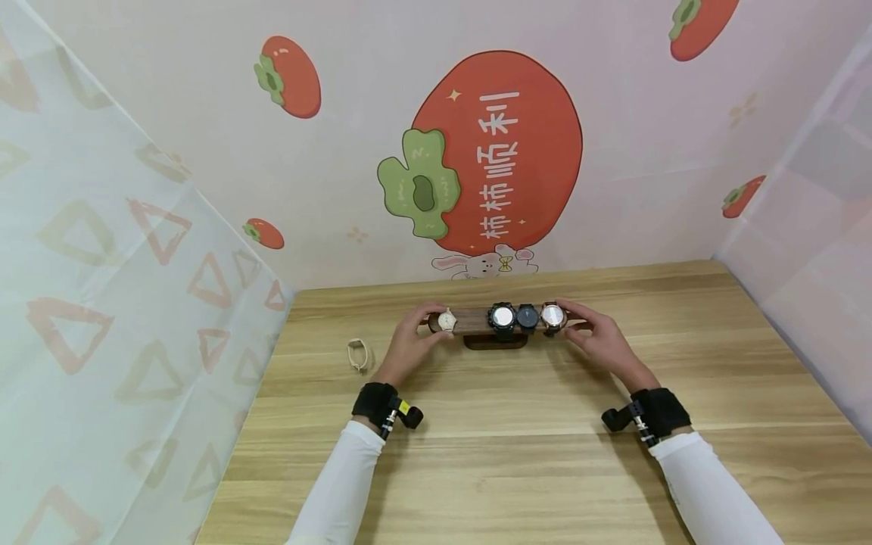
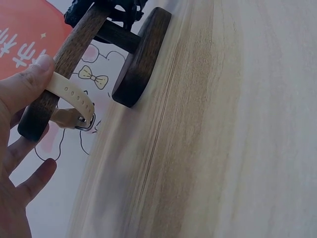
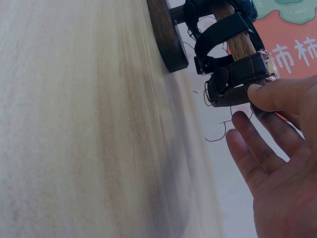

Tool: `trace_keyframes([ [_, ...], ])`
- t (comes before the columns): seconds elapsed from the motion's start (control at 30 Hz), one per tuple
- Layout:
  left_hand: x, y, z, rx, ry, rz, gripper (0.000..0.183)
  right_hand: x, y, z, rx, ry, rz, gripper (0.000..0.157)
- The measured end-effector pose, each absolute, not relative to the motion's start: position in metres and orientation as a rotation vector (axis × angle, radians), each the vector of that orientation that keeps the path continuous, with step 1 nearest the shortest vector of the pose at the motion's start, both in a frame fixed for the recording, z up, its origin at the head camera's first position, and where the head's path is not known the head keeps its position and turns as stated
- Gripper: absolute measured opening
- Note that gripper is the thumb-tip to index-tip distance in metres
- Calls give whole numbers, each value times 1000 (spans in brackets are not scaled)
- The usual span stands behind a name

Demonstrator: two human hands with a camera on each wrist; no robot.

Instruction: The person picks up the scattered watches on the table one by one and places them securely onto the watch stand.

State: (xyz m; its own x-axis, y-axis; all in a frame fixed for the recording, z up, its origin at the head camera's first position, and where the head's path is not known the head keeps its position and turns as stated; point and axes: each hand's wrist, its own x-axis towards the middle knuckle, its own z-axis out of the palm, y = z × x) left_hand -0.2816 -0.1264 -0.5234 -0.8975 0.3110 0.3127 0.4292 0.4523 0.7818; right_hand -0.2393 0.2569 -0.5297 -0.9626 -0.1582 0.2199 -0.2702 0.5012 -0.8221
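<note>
A dark wooden watch stand [image 1: 472,321] with a horizontal bar stands toward the back of the table. My left hand [image 1: 412,342] grips the bar's left end, its thumb against the strap of a cream watch [image 1: 446,321]. The right hand [image 1: 602,341] holds the other end with thumb and fingers, beside a white-faced watch [image 1: 552,316] on a dark strap. Between them on the bar sit a chunky black watch [image 1: 502,316] and a dark-faced watch [image 1: 527,316]. In the left wrist view the cream strap [image 2: 74,94] hangs buckled around the bar.
Another light-strapped watch [image 1: 357,354] lies on the wooden table [image 1: 477,484], left of my left hand. A wall with persimmon pictures [image 1: 518,151] rises behind the stand. Patterned side panels [image 1: 123,303] border the table at left and right.
</note>
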Motion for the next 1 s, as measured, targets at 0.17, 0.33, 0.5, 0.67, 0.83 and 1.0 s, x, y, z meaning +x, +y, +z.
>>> trace_keyframes([
  [0.17, -282, -123, -524, -653, -2562, -1449, 49, -238, 257, -529, 362, -2627, 1479, 57],
  [0.33, -283, -118, -526, -686, -2552, -1438, 51, -239, 257, -529, 367, -2619, 1473, 56],
  [0.5, -283, -112, -527, -693, -2534, -1442, 53, -239, 257, -529, 372, -2611, 1478, 56],
  [0.67, -282, -108, -528, -699, -2537, -1420, 53, -239, 256, -530, 373, -2609, 1471, 55],
  [0.83, -281, -105, -527, -709, -2544, -1404, 53, -239, 256, -530, 370, -2612, 1477, 56],
  [1.0, -281, -102, -527, -711, -2541, -1404, 53, -239, 256, -530, 362, -2610, 1487, 56],
])
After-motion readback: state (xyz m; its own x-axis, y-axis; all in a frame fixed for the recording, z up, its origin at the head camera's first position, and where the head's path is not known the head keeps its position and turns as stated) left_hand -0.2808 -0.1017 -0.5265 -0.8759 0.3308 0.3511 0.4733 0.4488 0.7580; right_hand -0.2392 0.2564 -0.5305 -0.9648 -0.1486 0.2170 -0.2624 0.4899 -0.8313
